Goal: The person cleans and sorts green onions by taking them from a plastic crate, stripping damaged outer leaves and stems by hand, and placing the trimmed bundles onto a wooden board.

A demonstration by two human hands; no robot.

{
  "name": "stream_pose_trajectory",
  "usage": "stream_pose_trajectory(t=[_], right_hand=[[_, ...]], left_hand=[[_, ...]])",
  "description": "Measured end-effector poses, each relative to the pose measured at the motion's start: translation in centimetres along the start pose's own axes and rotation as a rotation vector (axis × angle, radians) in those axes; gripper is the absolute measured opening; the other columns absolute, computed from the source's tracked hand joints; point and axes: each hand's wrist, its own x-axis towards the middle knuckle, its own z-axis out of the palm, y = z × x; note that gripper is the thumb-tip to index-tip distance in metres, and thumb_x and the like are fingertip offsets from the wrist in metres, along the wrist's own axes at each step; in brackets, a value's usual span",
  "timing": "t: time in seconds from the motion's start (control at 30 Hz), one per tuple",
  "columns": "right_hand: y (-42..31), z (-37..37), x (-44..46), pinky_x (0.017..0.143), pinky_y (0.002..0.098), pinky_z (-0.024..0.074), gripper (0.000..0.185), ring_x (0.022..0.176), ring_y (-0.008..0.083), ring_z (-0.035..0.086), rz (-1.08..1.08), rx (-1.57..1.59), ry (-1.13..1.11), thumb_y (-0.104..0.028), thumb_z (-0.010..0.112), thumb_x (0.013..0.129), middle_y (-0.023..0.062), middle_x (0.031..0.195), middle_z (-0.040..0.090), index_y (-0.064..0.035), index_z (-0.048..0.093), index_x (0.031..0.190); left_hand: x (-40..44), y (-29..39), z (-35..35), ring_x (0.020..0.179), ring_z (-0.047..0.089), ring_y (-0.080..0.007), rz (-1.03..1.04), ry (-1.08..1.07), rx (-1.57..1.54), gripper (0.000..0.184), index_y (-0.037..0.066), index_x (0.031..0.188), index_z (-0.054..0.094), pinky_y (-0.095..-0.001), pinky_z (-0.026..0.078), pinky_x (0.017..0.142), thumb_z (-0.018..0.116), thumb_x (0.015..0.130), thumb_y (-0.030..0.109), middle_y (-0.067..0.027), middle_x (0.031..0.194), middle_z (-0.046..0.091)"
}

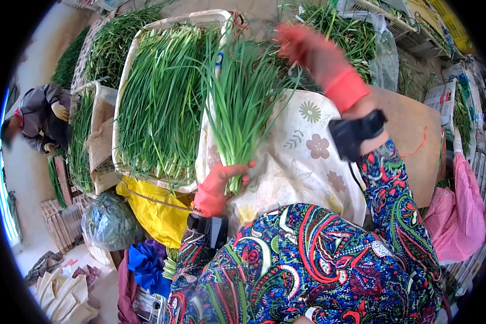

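Observation:
My left hand (221, 186), in a red rubber glove, is closed round the pale stem ends of a bunch of garlic chives (240, 102). The long green leaves fan out away from me, over the right rim of a white crate. My right hand (302, 46), also in a red glove, is raised at the far side beside a loose heap of chives (345, 43). Motion smears its fingers, so whether they hold anything is unclear. Below the hands lies a pale flower-printed cloth (308, 129).
A white crate (117, 116) full of chives stands left of the bunch. A yellow sheet (156, 216) and a plastic bag of greens (110, 221) lie nearer left. A brown board (410, 124) is at right. A person (40, 113) bends at far left; a pink sleeve (461, 205) shows at right.

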Motion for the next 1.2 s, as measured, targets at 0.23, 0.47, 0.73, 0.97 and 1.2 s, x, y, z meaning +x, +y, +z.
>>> stream_pose_trajectory(t=[0.23, 0.47, 0.73, 0.97, 1.2], right_hand=[[8.4, 6.6, -7.0, 0.053, 0.0251, 0.0461, 0.028, 0.058, 0.0107, 0.056, 0.465, -0.461, -0.358, -0.024, 0.056, 0.081, 0.0046, 0.069, 0.06, -0.0022, 0.058, 0.098], [5.0, 4.9, -5.4, 0.044, 0.026, 0.0449, 0.016, 0.046, 0.0141, 0.055, 0.392, -0.05, -0.162, -0.019, 0.056, 0.08, 0.0065, 0.06, 0.058, -0.0033, 0.057, 0.078], [4.1, 0.4, 1.5, 0.055, 0.0278, 0.046, 0.075, 0.057, 0.0149, 0.057, 0.127, -0.563, 0.04, -0.024, 0.06, 0.075, 0.0069, 0.078, 0.058, -0.0035, 0.02, 0.135], [-0.1, -4.8, 6.9, 0.053, 0.0275, 0.0461, 0.026, 0.052, 0.0163, 0.058, 0.119, -0.759, -0.019, -0.025, 0.044, 0.082, 0.0081, 0.062, 0.06, -0.0047, 0.061, 0.088], [-8.9, -20.6, 9.5, 0.055, 0.0203, 0.0393, 0.032, 0.065, 0.0073, 0.051, -0.142, -0.29, 0.268, -0.033, 0.052, 0.083, 0.0001, 0.075, 0.057, -0.0037, 0.059, 0.093]], left_hand=[[-0.1, 0.3, 0.5, 0.055, 0.051, -0.0094, -0.009, 0.025, 0.064, 0.026, -0.001, 0.099, 0.057, -0.0211, 0.039, 0.046, 0.058, 0.075, 0.008, -0.0041, 0.071, 0.057], [-1.0, 0.9, 0.8, 0.057, 0.051, -0.0125, 0.08, 0.023, 0.082, 0.026, -0.001, 0.096, 0.054, -0.024, 0.041, 0.05, 0.059, 0.071, 0.004, -0.0071, 0.079, 0.058], [-2.7, 0.7, -0.4, 0.055, 0.051, -0.0144, 0.114, -0.026, 0.233, 0.024, -0.001, 0.091, 0.058, -0.0264, 0.042, 0.053, 0.06, 0.067, 0.002, -0.0078, 0.076, 0.059], [-4.6, 0.2, -3.4, 0.058, 0.057, -0.0149, -0.02, -0.054, 0.322, 0.028, 0.0, 0.091, 0.06, -0.0259, 0.045, 0.053, 0.061, 0.063, -0.003, -0.0068, 0.078, 0.063], [-6.0, 0.5, -5.8, 0.052, 0.054, -0.0134, 0.069, 0.109, 0.441, 0.023, 0.001, 0.085, 0.06, -0.0241, 0.041, 0.047, 0.06, 0.062, -0.001, -0.0047, 0.07, 0.06]])
